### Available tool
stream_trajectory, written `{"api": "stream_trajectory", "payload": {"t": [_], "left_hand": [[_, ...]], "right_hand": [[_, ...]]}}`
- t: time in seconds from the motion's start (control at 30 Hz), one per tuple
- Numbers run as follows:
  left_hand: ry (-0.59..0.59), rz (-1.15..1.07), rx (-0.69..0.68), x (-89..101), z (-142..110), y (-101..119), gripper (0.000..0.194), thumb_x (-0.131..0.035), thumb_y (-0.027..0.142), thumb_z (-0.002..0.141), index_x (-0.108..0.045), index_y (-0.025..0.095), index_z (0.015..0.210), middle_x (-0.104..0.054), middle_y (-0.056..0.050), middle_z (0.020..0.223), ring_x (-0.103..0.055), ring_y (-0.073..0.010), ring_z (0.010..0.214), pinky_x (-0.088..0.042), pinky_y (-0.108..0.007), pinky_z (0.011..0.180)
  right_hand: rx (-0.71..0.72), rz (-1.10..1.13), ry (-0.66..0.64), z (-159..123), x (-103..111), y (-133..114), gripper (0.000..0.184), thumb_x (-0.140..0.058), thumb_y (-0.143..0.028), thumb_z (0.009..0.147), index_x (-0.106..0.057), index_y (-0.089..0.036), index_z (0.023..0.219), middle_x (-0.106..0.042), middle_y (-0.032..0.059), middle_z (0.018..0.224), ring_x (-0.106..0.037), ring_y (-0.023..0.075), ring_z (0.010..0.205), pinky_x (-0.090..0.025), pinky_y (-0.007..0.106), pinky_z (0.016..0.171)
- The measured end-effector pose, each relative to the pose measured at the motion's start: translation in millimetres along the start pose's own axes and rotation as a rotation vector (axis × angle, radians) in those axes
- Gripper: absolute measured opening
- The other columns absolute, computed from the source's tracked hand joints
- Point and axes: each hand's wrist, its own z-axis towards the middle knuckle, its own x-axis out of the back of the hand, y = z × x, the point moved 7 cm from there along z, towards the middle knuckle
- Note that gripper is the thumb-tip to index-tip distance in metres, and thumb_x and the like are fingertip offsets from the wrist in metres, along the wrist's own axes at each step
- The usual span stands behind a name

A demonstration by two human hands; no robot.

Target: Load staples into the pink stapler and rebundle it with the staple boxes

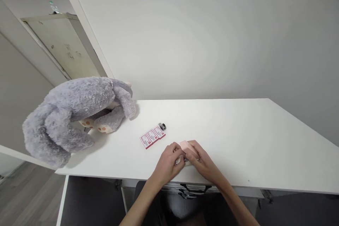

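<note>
A: State the grip on each side.
B: From where I stand, the right hand has thumb and fingers closed around a pink block. The left hand has its fingers curled beside the block; whether they pinch anything, I cannot tell.

A: Position of the block?
B: Above the table, near the front edge, about mid-length. A pale piece with shiny bits shows beneath, partly hidden.

A: Recommended handling?
B: Steady the block with the right hand, do fine work with the left fingertips, and keep both over the table.

A: Materials?
B: The block appears smooth and matte, with flat faces. Three flat red-and-white boxes lie in a slanting row; a black-and-silver piece sits at its far end. Toward the left edge, a plush toy shows curly grey-lilac pile.
</note>
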Motion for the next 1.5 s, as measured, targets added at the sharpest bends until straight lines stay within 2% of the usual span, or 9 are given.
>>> {"api": "stream_trajectory", "payload": {"t": [0.3,0.4,0.53,0.7,0.8,0.97,1.17,1.33,1.5], "left_hand": [[0.109,-0.167,0.049,11.3,0,2,0.016,-0.054,0.008,0.088,-0.064,0.020,0.091,-0.060,-0.005,0.100,-0.058,-0.0194,0.095,-0.046,-0.031,0.085],[0.202,-0.392,0.152,18.7,0,-11,0.014,-0.054,0.007,0.082,-0.060,0.020,0.083,-0.063,-0.004,0.097,-0.061,-0.0182,0.091,-0.048,-0.030,0.083],[0.253,-0.868,0.399,14.6,-3,-38,0.004,-0.055,0.018,0.084,-0.051,0.020,0.084,-0.067,-0.002,0.092,-0.062,-0.0123,0.063,-0.046,-0.025,0.059],[0.427,-1.199,0.526,19.4,-8,-53,0.012,-0.058,0.025,0.083,-0.046,0.021,0.085,-0.051,0.008,0.067,-0.036,-0.0038,0.039,-0.028,-0.017,0.041],[0.437,-1.301,0.575,19.3,-10,-55,0.013,-0.058,0.026,0.084,-0.046,0.022,0.083,-0.035,0.011,0.059,-0.023,-0.0030,0.037,-0.017,-0.015,0.038],[0.450,-1.481,0.546,19.6,-10,-58,0.017,-0.059,0.031,0.084,-0.046,0.021,0.081,-0.031,0.010,0.061,-0.017,-0.0034,0.039,-0.016,-0.014,0.036],[0.475,-1.527,0.567,17.7,-11,-62,0.025,-0.058,0.036,0.087,-0.041,0.021,0.076,-0.024,0.010,0.062,-0.012,-0.0043,0.043,-0.012,-0.015,0.037],[0.454,-1.383,0.623,15.2,-12,-61,0.034,-0.059,0.037,0.088,-0.034,0.022,0.070,-0.021,0.010,0.060,-0.011,-0.0049,0.045,-0.010,-0.016,0.038],[0.439,-1.335,0.630,9.8,-14,-62,0.036,-0.058,0.044,0.092,-0.037,0.022,0.072,-0.021,0.011,0.059,-0.012,-0.0045,0.044,-0.010,-0.016,0.041]], "right_hand": [[-0.012,0.012,-0.014,0,0,-2,0.026,-0.051,-0.043,0.104,-0.061,-0.025,0.120,-0.064,0.0048,0.113,-0.061,0.0219,0.104,-0.047,0.032,0.094],[-0.021,-0.017,0.000,0,0,-1,0.025,-0.052,-0.042,0.103,-0.062,-0.024,0.118,-0.065,0.0046,0.112,-0.061,0.0220,0.103,-0.047,0.032,0.093],[-0.028,-0.068,0.019,0,0,2,0.024,-0.057,-0.042,0.100,-0.063,-0.023,0.115,-0.066,0.0044,0.108,-0.062,0.0221,0.099,-0.048,0.031,0.089],[-0.033,-0.114,0.045,0,-1,5,0.025,-0.062,-0.044,0.097,-0.065,-0.023,0.111,-0.069,0.0045,0.107,-0.064,0.0225,0.099,-0.049,0.031,0.089],[-0.058,-0.142,0.077,0,0,8,0.027,-0.063,-0.045,0.096,-0.065,-0.022,0.111,-0.071,0.0046,0.107,-0.065,0.0228,0.099,-0.050,0.031,0.089],[-0.101,-0.198,0.134,-1,4,14,0.031,-0.064,-0.048,0.095,-0.067,-0.022,0.113,-0.073,0.0055,0.110,-0.067,0.0245,0.102,-0.052,0.032,0.089],[-0.127,-0.263,0.223,-2,8,23,0.037,-0.060,-0.049,0.097,-0.067,-0.023,0.122,-0.074,0.0076,0.120,-0.069,0.0264,0.110,-0.055,0.034,0.093],[-0.038,-0.398,0.293,9,2,22,0.053,-0.041,-0.043,0.107,-0.039,-0.028,0.158,-0.060,0.0083,0.146,-0.057,0.0255,0.133,-0.049,0.038,0.106],[-0.102,-0.498,0.379,40,-9,34,0.055,-0.032,-0.041,0.108,-0.031,-0.031,0.163,-0.057,0.0096,0.145,-0.060,0.0277,0.127,-0.052,0.040,0.099]]}}
